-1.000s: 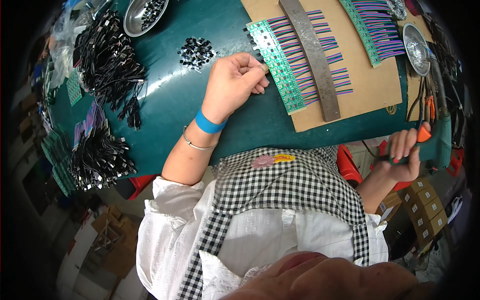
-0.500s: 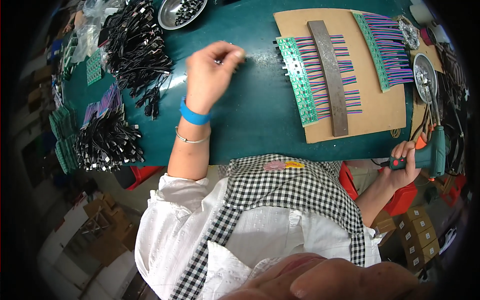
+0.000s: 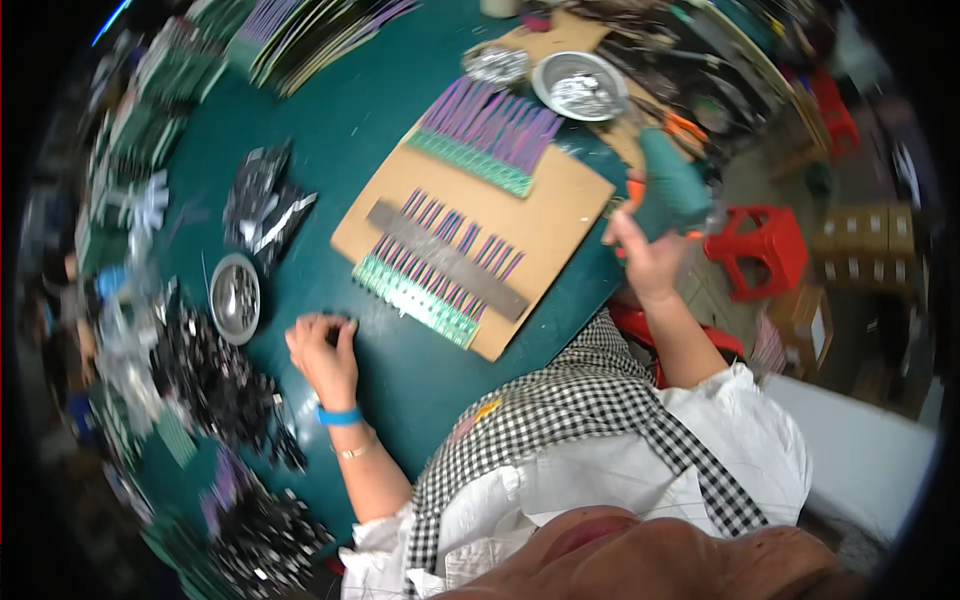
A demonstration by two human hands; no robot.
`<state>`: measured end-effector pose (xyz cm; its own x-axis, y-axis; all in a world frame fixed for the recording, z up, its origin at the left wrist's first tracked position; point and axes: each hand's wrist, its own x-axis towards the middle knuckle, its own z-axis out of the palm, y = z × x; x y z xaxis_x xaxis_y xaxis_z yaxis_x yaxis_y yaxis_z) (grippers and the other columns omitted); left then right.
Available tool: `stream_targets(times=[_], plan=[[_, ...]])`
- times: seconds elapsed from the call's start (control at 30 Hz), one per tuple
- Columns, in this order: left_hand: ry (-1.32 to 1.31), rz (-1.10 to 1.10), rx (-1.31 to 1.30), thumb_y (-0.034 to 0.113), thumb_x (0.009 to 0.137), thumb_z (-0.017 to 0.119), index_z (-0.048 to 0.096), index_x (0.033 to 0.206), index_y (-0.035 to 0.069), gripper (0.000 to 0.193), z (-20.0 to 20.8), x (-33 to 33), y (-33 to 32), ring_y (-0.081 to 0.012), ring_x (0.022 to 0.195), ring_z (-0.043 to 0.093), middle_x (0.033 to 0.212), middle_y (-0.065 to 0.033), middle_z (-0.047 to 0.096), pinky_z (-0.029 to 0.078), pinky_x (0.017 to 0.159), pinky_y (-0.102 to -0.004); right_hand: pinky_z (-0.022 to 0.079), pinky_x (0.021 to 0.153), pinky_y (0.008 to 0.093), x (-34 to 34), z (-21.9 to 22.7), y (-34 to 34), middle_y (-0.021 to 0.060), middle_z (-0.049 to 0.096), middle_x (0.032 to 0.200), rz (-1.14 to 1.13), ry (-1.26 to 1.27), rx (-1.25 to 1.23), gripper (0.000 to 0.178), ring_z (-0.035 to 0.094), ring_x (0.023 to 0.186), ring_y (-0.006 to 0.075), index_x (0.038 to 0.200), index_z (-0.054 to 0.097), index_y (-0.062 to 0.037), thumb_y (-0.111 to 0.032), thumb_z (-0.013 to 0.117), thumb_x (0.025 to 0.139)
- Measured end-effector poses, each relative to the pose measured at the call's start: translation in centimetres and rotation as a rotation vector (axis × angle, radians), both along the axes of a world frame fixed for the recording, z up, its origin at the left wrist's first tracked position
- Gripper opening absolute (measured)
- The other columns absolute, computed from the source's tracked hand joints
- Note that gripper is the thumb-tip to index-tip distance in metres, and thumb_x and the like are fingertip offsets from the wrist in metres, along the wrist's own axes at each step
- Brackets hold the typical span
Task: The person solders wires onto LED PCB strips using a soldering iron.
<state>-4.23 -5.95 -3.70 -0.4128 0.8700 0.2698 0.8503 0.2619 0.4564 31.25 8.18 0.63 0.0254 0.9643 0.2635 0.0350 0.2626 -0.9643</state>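
Note:
My left hand (image 3: 322, 357) is raised over the green tabletop, left of a cardboard sheet (image 3: 565, 205). Its thumb and fingers pinch a small dark piece (image 3: 344, 324), too blurred to identify. At the right table edge, my right hand (image 3: 650, 262) appears wrapped around the handle of a green soldering gun (image 3: 672, 180) with orange parts; motion blur hides the grip's details. On the cardboard lies a green circuit board strip (image 3: 415, 302) with coloured wires, pressed under a flat metal bar (image 3: 448, 258). Another wired board strip (image 3: 470, 162) sits farther back.
A metal bowl of small dark parts (image 3: 236, 300) stands beyond my left hand. Black cable bundles (image 3: 215, 375) lie at the left. Behind the cardboard is a bowl of silvery bits (image 3: 580, 88). A red stool (image 3: 757, 250) and cartons (image 3: 870, 240) stand off the table's right side.
The view has swung right, so the table appears rotated and more of its far part shows. My left hand stays pinched, near the parts bowl. The soldering gun has shifted with my right hand.

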Motion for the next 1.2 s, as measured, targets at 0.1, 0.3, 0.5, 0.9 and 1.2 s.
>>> stream_targets(times=[0.1, 0.3, 0.5, 0.9, 1.2], plan=[[0.019, 0.050, -0.079, 0.010, 0.068, 0.073, 0.061, 0.074, 0.008, 0.014, 1.1, 1.7, 0.5, -0.0275, 0.092, 0.049, 0.088, -0.0054, 0.057, 0.037, 0.081, -0.0412, 0.047, 0.056, 0.0269, 1.6, -1.9, 0.8, 0.0067, 0.059, 0.079, -0.036, -0.405, 0.448, 0.037, 0.059, 0.061, 0.0168, 0.114, 0.050, 0.0038, -0.003, 0.063, 0.080], [-0.065, 0.144, 0.118, 0.007, 0.078, 0.068, 0.061, 0.080, 0.002, 0.008, 1.3, 2.4, 0.2, -0.0267, 0.080, 0.056, 0.083, -0.0120, 0.061, 0.046, 0.069, -0.0358, 0.052, 0.068, 0.0344, 3.0, -2.9, 0.3, 0.0180, 0.062, 0.091, -0.232, -0.624, 0.630, 0.048, 0.064, 0.077, 0.0317, 0.115, 0.050, 0.0055, -0.004, 0.070, 0.072], [-0.019, 0.105, 0.358, 0.006, 0.084, 0.061, 0.064, 0.088, 0.002, 0.007, 1.1, 1.8, 0.0, -0.0254, 0.078, 0.056, 0.086, -0.0106, 0.062, 0.045, 0.070, -0.0343, 0.051, 0.069, 0.0366, 2.5, -3.9, 0.1, 0.0190, 0.060, 0.093, -0.212, -0.672, 0.697, 0.057, 0.062, 0.081, 0.0359, 0.117, 0.049, 0.0030, -0.007, 0.072, 0.066], [-0.084, 0.100, 0.520, 0.005, 0.083, 0.063, 0.066, 0.090, -0.001, 0.010, 1.6, 2.4, 0.3, -0.0230, 0.078, 0.059, 0.085, -0.0100, 0.066, 0.048, 0.068, -0.0326, 0.049, 0.066, 0.0393, 2.6, -4.6, 0.2, 0.0147, 0.057, 0.085, -0.193, -0.672, 0.665, 0.071, 0.058, 0.077, 0.0338, 0.122, 0.046, -0.0030, 0.003, 0.067, 0.054], [-0.099, 0.145, 0.556, 0.005, 0.081, 0.064, 0.067, 0.088, 0.000, 0.009, 1.5, 2.4, 0.2, -0.0237, 0.079, 0.058, 0.084, -0.0095, 0.066, 0.046, 0.072, -0.0341, 0.049, 0.067, 0.0388, 2.6, -4.8, 0.1, 0.0147, 0.057, 0.087, -0.163, -0.712, 0.646, 0.071, 0.059, 0.079, 0.0334, 0.122, 0.046, -0.0038, 0.002, 0.068, 0.055]])
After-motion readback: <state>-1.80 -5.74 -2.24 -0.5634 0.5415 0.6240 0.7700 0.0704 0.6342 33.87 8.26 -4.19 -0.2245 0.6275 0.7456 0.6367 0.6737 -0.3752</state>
